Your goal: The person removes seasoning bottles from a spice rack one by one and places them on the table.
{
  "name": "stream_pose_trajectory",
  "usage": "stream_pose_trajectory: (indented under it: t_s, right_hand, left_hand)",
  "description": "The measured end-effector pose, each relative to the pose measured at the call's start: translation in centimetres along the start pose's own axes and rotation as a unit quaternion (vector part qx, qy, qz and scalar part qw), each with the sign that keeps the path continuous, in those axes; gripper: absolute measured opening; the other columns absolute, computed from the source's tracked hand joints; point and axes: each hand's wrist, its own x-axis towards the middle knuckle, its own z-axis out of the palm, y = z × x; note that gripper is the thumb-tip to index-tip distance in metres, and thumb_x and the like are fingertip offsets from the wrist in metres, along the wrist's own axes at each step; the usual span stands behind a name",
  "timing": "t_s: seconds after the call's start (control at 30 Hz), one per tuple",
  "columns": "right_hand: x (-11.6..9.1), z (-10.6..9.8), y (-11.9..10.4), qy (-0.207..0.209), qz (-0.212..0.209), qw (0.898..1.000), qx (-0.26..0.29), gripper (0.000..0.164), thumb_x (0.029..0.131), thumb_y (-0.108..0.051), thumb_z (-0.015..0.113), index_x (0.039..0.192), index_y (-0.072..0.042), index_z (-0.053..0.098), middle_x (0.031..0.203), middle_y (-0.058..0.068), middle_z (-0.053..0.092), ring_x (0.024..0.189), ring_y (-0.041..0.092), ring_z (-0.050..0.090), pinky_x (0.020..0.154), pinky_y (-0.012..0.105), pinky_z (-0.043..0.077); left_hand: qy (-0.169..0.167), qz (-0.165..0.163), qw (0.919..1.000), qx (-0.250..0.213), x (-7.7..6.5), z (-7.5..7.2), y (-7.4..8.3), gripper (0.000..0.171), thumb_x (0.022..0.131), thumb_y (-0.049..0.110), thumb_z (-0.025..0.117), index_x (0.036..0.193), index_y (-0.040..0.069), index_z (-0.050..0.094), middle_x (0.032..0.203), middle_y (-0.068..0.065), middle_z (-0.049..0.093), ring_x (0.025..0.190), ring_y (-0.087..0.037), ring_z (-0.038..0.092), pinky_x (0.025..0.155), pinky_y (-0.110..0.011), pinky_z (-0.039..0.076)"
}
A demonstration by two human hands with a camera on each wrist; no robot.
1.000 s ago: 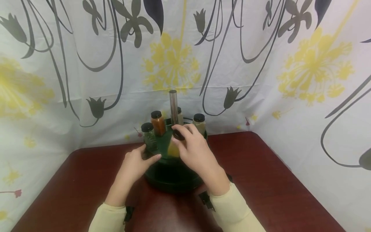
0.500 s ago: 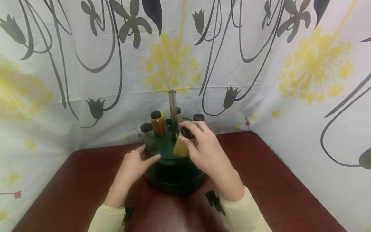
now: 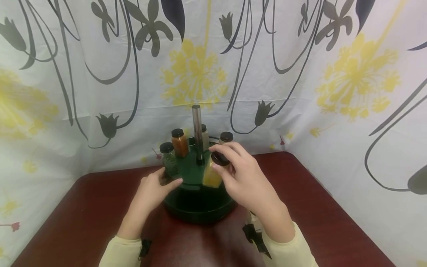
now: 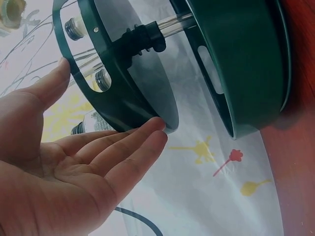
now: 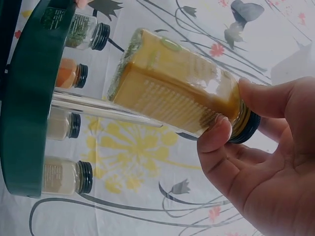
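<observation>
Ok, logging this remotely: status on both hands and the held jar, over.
Right hand gripping yellow-filled jar, tilted. Left hand touching green rack's upper tier. Four other jars there, none touching the held one.

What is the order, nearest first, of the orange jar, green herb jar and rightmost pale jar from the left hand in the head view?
From the left hand:
1. Green herb jar: left edge of the green tier, just beyond the hand.
2. Orange jar: behind the herb jar, slightly right.
3. Rightmost pale jar: right side of the tier, partly behind the right hand.
</observation>
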Motion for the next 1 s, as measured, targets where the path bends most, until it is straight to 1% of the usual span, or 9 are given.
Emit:
stream_pose_trajectory:
  t_s: [0.07,0.3,0.47,0.73,0.87,1.0]
  right_hand:
    - [-0.2,-0.2,-0.1,0.001,-0.003,1.000,0.002,0.035,0.091,-0.016,0.068,0.125,-0.021,0.061,0.117,-0.011,0.053,0.072,0.004,0.047,0.062,0.023,0.047]
    - [-0.7,-0.8,-0.3,-0.009,-0.010,1.000,0.006,0.036,0.090,-0.014,0.068,0.125,-0.020,0.060,0.116,-0.010,0.053,0.073,0.004,0.048,0.063,0.023,0.047]
    - [-0.9,-1.2,-0.3,-0.013,-0.008,1.000,0.010,0.036,0.090,-0.013,0.068,0.124,-0.020,0.061,0.115,-0.010,0.053,0.071,0.004,0.048,0.061,0.023,0.046]
    - [-0.8,-1.3,-0.2,-0.036,-0.023,0.999,0.024,0.034,0.089,-0.011,0.068,0.122,-0.019,0.061,0.113,-0.008,0.054,0.072,0.003,0.051,0.063,0.022,0.049]
    - [-0.9,-1.4,-0.1,-0.047,-0.020,0.998,0.035,0.035,0.089,-0.011,0.068,0.122,-0.020,0.060,0.115,-0.008,0.054,0.074,0.002,0.053,0.065,0.021,0.050]
    - [-1.4,-1.5,0.1,-0.064,-0.015,0.997,0.042,0.036,0.090,-0.011,0.068,0.123,-0.022,0.059,0.117,-0.009,0.053,0.078,0.000,0.054,0.067,0.021,0.052]
  left_hand:
    - [-0.001,0.000,1.0000,0.001,0.0,0.0,-0.1,0.097,0.082,0.068,0.059,0.147,0.000,0.037,0.136,-0.024,0.051,0.115,-0.034,0.056,0.090,-0.053,0.049]
    - [-0.001,0.000,1.0000,-0.004,0.1,0.1,-0.3,0.100,0.081,0.070,0.058,0.147,-0.001,0.036,0.135,-0.024,0.051,0.115,-0.034,0.056,0.090,-0.053,0.049]
    - [0.001,0.003,1.0000,-0.002,0.2,0.2,-0.4,0.098,0.081,0.070,0.058,0.147,0.000,0.037,0.135,-0.024,0.052,0.115,-0.034,0.056,0.090,-0.053,0.049]
    - [0.004,0.007,0.9999,-0.007,0.2,0.4,-0.5,0.098,0.079,0.072,0.058,0.146,0.003,0.040,0.132,-0.022,0.055,0.114,-0.033,0.057,0.089,-0.052,0.050]
    - [0.003,0.009,0.9999,-0.008,0.3,0.3,-0.5,0.096,0.081,0.069,0.059,0.147,0.002,0.038,0.133,-0.022,0.055,0.114,-0.033,0.057,0.089,-0.052,0.050]
    - [-0.002,0.006,1.0000,-0.007,0.3,0.2,-0.5,0.098,0.081,0.069,0.058,0.148,0.001,0.036,0.135,-0.024,0.051,0.115,-0.034,0.056,0.090,-0.053,0.049]
